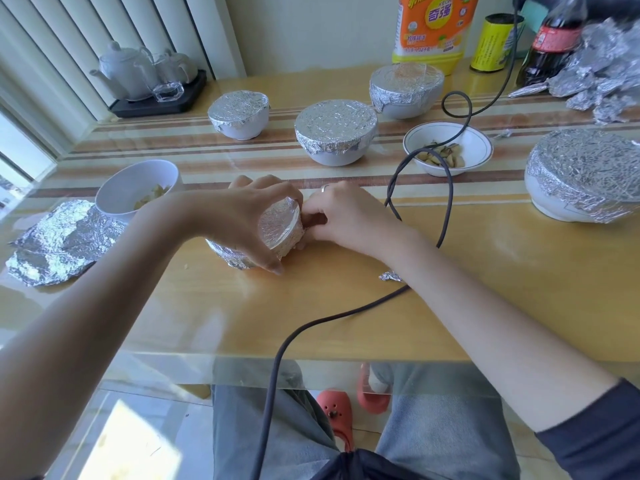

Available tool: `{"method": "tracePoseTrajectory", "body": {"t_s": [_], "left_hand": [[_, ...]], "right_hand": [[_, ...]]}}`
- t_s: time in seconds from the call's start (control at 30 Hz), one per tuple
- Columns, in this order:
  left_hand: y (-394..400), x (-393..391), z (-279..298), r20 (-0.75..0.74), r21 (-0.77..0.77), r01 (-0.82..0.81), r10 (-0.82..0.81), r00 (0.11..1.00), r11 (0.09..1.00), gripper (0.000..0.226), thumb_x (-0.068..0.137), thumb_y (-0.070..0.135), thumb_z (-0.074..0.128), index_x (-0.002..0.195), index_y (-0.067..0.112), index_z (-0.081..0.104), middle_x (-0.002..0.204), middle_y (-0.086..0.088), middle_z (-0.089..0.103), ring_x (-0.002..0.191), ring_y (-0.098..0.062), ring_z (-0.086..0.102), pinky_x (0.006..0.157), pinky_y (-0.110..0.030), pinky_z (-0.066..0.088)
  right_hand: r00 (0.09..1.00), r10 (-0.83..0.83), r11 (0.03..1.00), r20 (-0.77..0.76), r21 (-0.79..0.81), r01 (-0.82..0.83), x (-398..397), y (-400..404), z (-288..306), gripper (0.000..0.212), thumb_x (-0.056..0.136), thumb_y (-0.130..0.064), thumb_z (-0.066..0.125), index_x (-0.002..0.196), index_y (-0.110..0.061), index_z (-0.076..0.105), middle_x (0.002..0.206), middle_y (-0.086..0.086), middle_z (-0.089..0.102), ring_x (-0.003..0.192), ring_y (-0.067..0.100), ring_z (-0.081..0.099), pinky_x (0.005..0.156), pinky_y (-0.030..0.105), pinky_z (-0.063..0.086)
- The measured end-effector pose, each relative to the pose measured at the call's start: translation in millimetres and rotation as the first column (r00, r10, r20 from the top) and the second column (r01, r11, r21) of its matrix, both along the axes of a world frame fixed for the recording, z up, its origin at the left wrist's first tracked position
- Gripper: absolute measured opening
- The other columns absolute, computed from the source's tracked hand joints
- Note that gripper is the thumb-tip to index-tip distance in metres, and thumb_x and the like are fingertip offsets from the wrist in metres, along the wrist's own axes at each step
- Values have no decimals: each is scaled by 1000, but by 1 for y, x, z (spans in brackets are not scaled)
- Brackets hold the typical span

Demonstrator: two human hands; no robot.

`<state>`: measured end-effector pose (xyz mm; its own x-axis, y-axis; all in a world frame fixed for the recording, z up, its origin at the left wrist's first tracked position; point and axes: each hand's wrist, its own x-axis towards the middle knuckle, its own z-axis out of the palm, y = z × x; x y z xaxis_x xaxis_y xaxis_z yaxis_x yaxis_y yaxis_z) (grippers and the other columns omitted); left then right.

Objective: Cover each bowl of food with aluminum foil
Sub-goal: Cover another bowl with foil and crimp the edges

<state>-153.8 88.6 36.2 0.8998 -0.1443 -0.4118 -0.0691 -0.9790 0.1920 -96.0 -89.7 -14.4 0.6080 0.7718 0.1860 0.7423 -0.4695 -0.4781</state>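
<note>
The left hand (256, 216) reached in from the left with its arm stretched across the table (485, 306). Its fingers were curled over the top of a small foil-covered bowl (280, 230), and the thumb pointed down at the near side. The right hand (346, 216) came in from the right, with a ring on one finger. Its fingers were bent and pinched the foil at the right side of the same bowl. The small bowl sat between the two hands, near the middle of the table, and both hands touched it.

Four more bowls already had foil on them: one at the back left (239, 114), one in the middle (336, 131), one farther back (407, 88), and a big one at the far right (585, 174). Two bowls had no foil. One white bowl with food (138, 188) stood just left of the left arm, and a shallow bowl with a thin line round its rim (448, 147) stood behind the right hand.

A flat sheet of foil (59, 240) lay at the left edge of the table. A crumpled heap of foil (602, 71) lay at the back right. A tiny scrap of foil (391, 276) lay under the right arm. A dark cable (446, 202) looped over the table.
</note>
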Motion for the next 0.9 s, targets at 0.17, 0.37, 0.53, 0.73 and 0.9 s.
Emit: {"method": "tracePoseTrajectory", "body": {"t_s": [0.17,0.37,0.53,0.73,0.9], "left_hand": [[-1,1,1,-9,15,1,0,1000,1000,100,57,51,86,134,50,23,118,34,19,127,-8,19,104,-44,35],[-1,2,1,-3,15,7,-7,1000,1000,100,61,49,86,135,52,20,121,32,19,126,-10,19,105,-42,33],[-1,1,-1,-13,25,-2,3,1000,1000,95,61,48,86,132,51,22,121,30,20,125,-12,21,102,-44,37],[-3,0,0,-5,50,7,-7,1000,999,97,64,48,84,135,51,18,123,27,21,127,-12,19,103,-45,37],[-4,0,1,-15,64,13,-12,1000,998,105,64,47,82,141,51,11,121,31,18,127,-10,19,104,-42,35]], "right_hand": [[972,-24,967,232,-242,82,12,8,26,45,65,-56,76,56,-19,52,54,-9,44,54,10,40,48,22,24],[971,7,940,239,-334,75,24,21,38,51,57,-58,81,57,-17,52,55,-7,49,54,13,46,52,26,28],[995,-21,977,101,-209,41,23,-3,25,37,61,-58,79,70,-26,62,68,-13,56,67,2,51,57,24,36],[994,4,993,113,-115,9,16,2,22,21,72,-42,77,74,-24,66,67,-9,58,72,13,54,59,27,40],[971,54,966,232,-259,8,23,12,42,33,64,-47,80,59,-24,57,54,-10,49,55,7,45,48,22,26]]}}
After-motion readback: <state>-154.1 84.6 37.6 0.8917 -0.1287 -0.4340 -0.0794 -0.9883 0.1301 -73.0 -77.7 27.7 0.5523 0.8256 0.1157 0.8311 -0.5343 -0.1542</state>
